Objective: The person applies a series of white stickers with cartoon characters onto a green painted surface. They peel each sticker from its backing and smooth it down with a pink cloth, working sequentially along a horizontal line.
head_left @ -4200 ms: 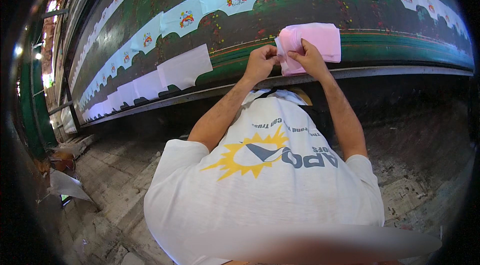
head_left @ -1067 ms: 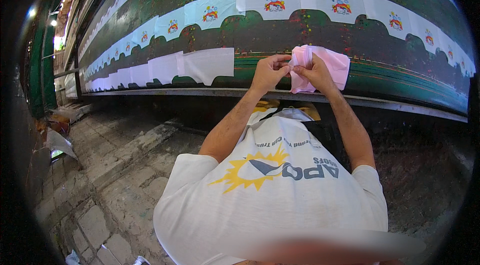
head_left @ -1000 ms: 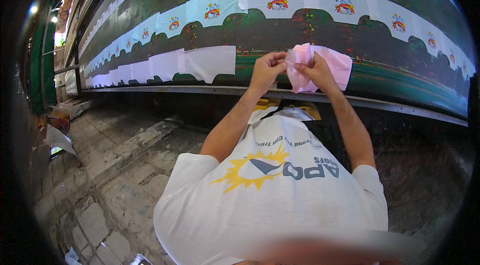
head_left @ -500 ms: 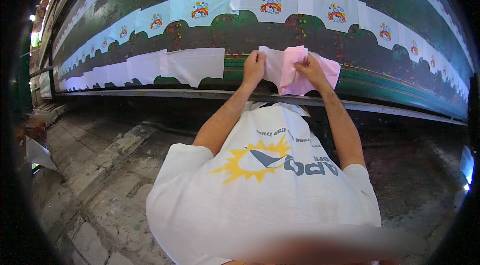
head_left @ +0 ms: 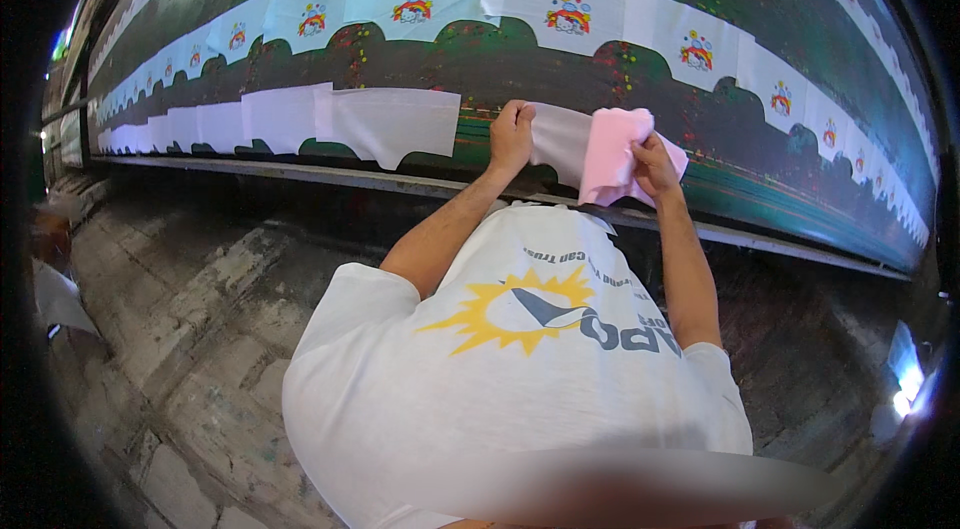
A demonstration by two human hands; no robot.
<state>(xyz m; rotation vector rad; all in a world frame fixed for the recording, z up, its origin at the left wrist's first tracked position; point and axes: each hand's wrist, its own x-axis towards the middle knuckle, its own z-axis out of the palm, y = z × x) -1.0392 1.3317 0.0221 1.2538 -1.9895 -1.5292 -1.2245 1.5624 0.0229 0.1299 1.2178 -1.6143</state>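
My left hand (head_left: pixel 512 137) is closed, pinching the upper left corner of a pale fabric piece (head_left: pixel 560 137) that stretches rightward over the near edge of the green table. A folded bundle of pink fabric (head_left: pixel 612 154) is gripped by my right hand (head_left: pixel 655 167), thumb against its side. Part of the pale piece is hidden behind the bundle, and pink cloth also shows beyond my right fingers. Left of my left hand, a plain pale fabric piece (head_left: pixel 395 124) lies flat, the nearest in a row of overlapping pieces with curved cut-outs along the lower edge.
The long table (head_left: pixel 480 69) is dark green with paint specks and a metal rail (head_left: pixel 330 174) along its near edge. Farther back, a row of white and bluish pieces (head_left: pixel 575 14) bears colourful rainbow prints. A rough concrete floor (head_left: pixel 190 329) lies below.
The pink fabric has been gathered into a more upright folded bundle and shifted right with my right hand. My left hand stays at the pale piece's corner. The whole view has turned slightly.
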